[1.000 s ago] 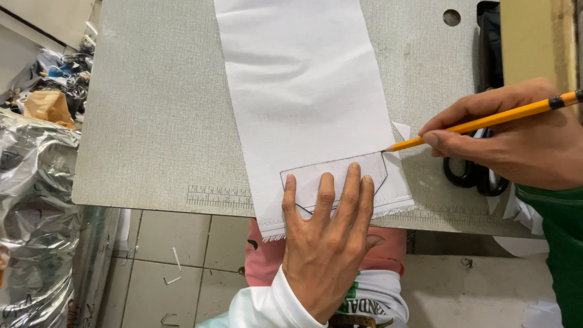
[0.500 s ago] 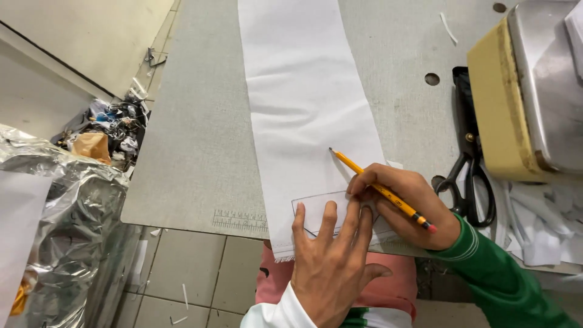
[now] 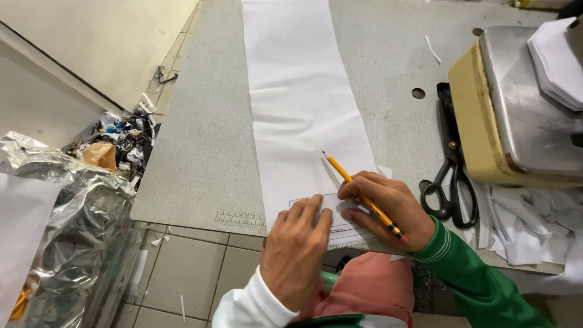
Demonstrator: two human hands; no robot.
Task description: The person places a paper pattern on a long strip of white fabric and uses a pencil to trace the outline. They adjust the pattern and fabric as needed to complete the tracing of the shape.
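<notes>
A long strip of white fabric (image 3: 300, 103) runs from the top centre of the frame down to the near edge of the grey textured worktable (image 3: 200, 146). At the strip's lower end, just below the middle of the frame, lies a small white flat template piece (image 3: 331, 209), mostly covered by the person's hands. The left hand (image 3: 297, 252), in a white sleeve, presses down on the template with fingers bent and fingertips flat on it, holding nothing. The right hand (image 3: 385, 209), in a green sleeve with white stripes, is closed around a yellow pencil (image 3: 358, 191) whose sharpened tip points up and to the left onto the white fabric, while its dark end sticks out past the wrist at lower right.

Just right of the right hand, black-handled scissors (image 3: 452, 170) lie on the table, blades pointing toward the top of the frame. Beyond them, at upper right, sits a cream-coloured machine with a metal top (image 3: 516, 115), with white fabric scraps (image 3: 528, 225) heaped below it. At the left edge, crumpled silver foil (image 3: 73, 225) stands beside the tiled floor (image 3: 188, 273).
</notes>
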